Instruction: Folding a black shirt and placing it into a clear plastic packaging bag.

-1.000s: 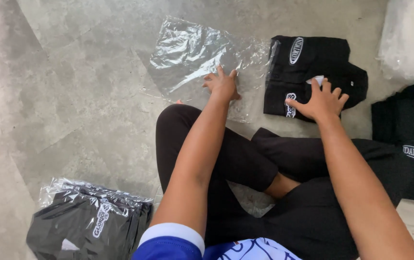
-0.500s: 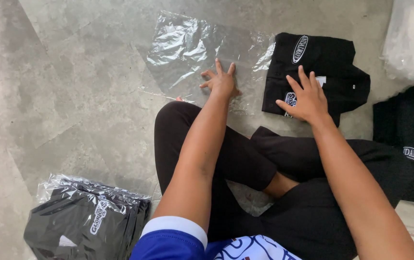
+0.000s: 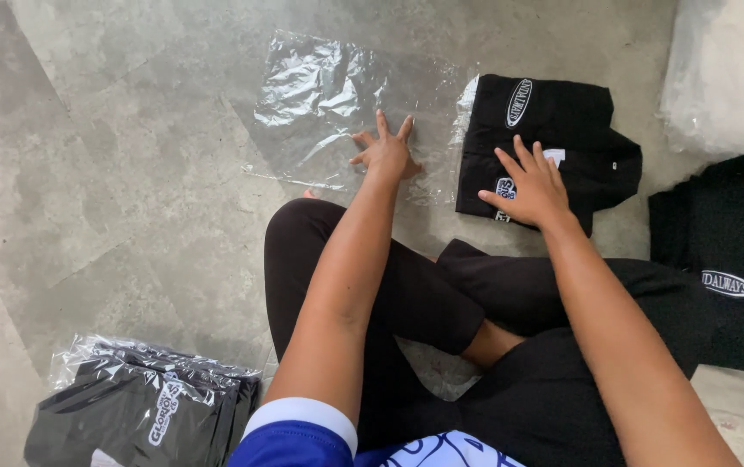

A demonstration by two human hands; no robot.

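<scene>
Since the earlier frame, my right hand (image 3: 535, 186) has slid a little down the folded black garment (image 3: 554, 147), and my left hand (image 3: 387, 153) has stayed on the clear plastic bag (image 3: 329, 104). Both hands lie flat with fingers spread, gripping nothing, well apart from each other. That bag is flat on the grey concrete floor (image 3: 112, 199), its right edge touching the garment just beside it. On the garment I see a white oval label near the top and a small white printed patch partly under my right fingers. Lower left, a stack of bagged dark garments (image 3: 143, 406) sits in shiny plastic. At right lies another black garment (image 3: 727, 259) with a white oval label, and crumpled clear plastic (image 3: 727, 69) fills the upper right corner.
</scene>
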